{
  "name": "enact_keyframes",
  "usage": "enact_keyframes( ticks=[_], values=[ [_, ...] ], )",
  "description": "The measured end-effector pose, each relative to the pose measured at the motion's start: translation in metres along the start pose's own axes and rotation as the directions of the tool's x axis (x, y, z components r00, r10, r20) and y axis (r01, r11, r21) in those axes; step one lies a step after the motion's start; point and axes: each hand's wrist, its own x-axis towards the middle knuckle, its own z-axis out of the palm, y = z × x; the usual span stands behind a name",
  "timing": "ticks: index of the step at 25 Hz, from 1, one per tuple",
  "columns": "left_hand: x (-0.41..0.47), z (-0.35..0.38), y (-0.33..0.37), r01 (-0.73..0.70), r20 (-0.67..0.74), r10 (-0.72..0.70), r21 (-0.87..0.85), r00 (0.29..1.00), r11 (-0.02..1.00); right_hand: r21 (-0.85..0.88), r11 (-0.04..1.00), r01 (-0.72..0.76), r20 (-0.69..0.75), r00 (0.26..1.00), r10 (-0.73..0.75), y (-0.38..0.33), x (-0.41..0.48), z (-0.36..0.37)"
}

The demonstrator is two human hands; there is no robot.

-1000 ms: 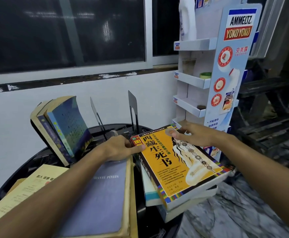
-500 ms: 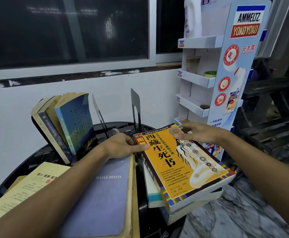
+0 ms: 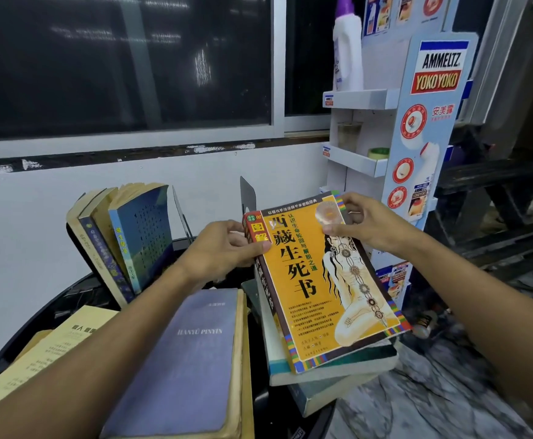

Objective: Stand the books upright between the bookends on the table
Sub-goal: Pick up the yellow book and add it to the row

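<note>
Books sit in groups on the black round table (image 3: 78, 289). Three leaning books (image 3: 125, 242), as far as the blur lets me count, tilt just left of two thin upright plates, the left bookend (image 3: 181, 213) and the right bookend (image 3: 248, 195). One purple book (image 3: 189, 359) and one yellow booklet (image 3: 53, 343) lie flat. A stack (image 3: 338, 370) of two lies at the right, and the orange book (image 3: 319, 280) is tilted above it. The left hand (image 3: 227, 248) grips its spine corner with the thumb on the cover. The right hand (image 3: 363, 226) pinches its far right corner.

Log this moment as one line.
left hand: grips orange book | right hand: grips orange book | orange book: tilted, near end on book stack | bookend: upright
</note>
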Motion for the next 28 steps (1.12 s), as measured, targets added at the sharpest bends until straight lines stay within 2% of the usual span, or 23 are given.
enact_keyframes(
  ticks=[5,10,16,23,28],
  values=[
    [-0.011,-0.008,0.029,-0.129,-0.127,0.12,-0.063,0.985,0.99,0.029,0.991,0.134,-0.144,0.981,-0.129,-0.027,-0.005,-0.008],
    [-0.024,-0.015,0.054,-0.29,-0.243,0.308,0.105,0.92,0.951,0.004,0.969,0.249,-0.25,0.938,-0.24,-0.053,-0.007,-0.015],
    [-0.037,-0.014,0.057,-0.345,-0.22,0.391,0.219,0.894,0.913,-0.005,0.965,0.264,-0.278,0.926,-0.255,-0.059,-0.011,-0.007],
    [-0.043,-0.007,0.042,-0.335,-0.126,0.369,0.228,0.921,0.914,-0.122,0.979,0.162,-0.263,0.946,-0.189,-0.059,-0.02,0.003],
    [-0.046,0.0,0.031,-0.311,-0.091,0.33,0.172,0.94,0.935,-0.386,0.922,-0.008,-0.497,0.844,-0.201,-0.056,-0.028,0.028]
  ],
)
